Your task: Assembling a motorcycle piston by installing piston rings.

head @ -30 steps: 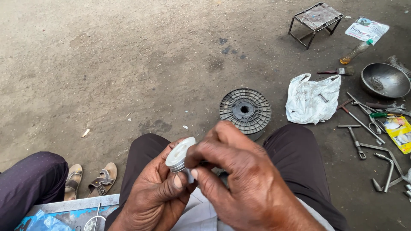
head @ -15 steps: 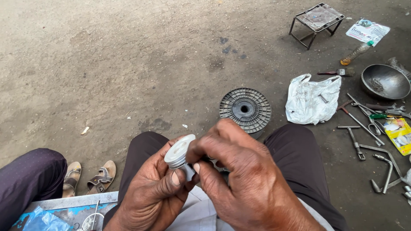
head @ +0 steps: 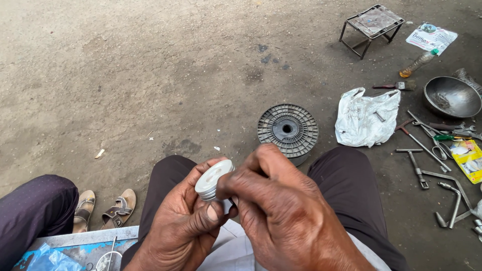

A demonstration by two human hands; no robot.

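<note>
Fingers of our left hand [head: 188, 226] are curled around a small round metal piston [head: 213, 179], its flat pale crown facing up and to the left, with the thumb pressed against its ringed side. Our right hand [head: 283, 211] closes on the same piston from the right, fingertips pinched at its lower edge; what they grip there is hidden behind the knuckles. Both hands sit above our lap, between our knees in dark trousers.

Just beyond the knuckles, on the concrete ground [head: 125, 65], we see a grey ribbed disc [head: 287, 129] with a round centre hole, lying flat. To its right lies a crumpled white plastic bag [head: 366, 117]. Near the right edge of the ground we note a scatter of hand tools: a T-handle wrench [head: 414, 163], bent socket wrenches [head: 452, 195], and a green-handled screwdriver [head: 449, 137]. A metal bowl [head: 452, 96] stands above them, with a small brush [head: 396, 86] and a plastic bottle [head: 417, 63] nearby. A low metal stool [head: 372, 27] occupies the far right corner.

At the lower left, another person's knee [head: 35, 211] in purple cloth sits beside a pair of sandals [head: 103, 208].
</note>
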